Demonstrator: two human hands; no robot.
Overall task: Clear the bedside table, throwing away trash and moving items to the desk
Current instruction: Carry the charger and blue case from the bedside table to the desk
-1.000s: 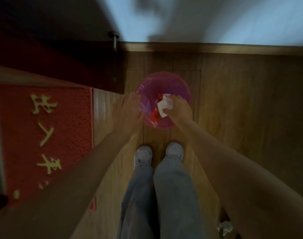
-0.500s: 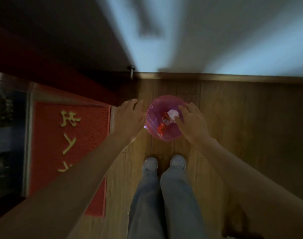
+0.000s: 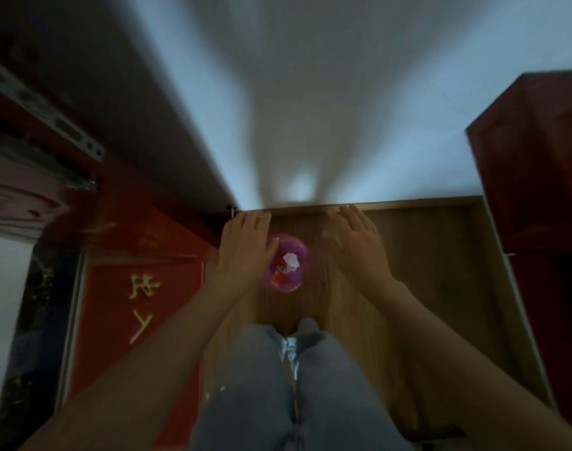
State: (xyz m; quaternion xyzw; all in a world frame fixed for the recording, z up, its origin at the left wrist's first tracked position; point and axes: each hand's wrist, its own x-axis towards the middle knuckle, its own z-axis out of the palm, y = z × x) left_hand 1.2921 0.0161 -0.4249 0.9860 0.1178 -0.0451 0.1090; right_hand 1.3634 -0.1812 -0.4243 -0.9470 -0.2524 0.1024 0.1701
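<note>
A small bin lined with a pink bag stands on the wooden floor below me, near the white wall. Inside it lie a crumpled white paper and a red wrapper. My left hand hovers over the bin's left edge, palm down, fingers apart and holding nothing. My right hand is raised to the right of the bin, clear of it, with fingers spread and nothing in it. The bedside table and the desk are out of view.
A red doormat with yellow characters lies on the floor at left beside a dark red door. A dark red cabinet stands at right. My legs in grey trousers fill the bottom middle.
My right hand let go of the white paper, which now lies in the bin. Both hands have lifted and moved apart, and the view has risen away from the bin.
</note>
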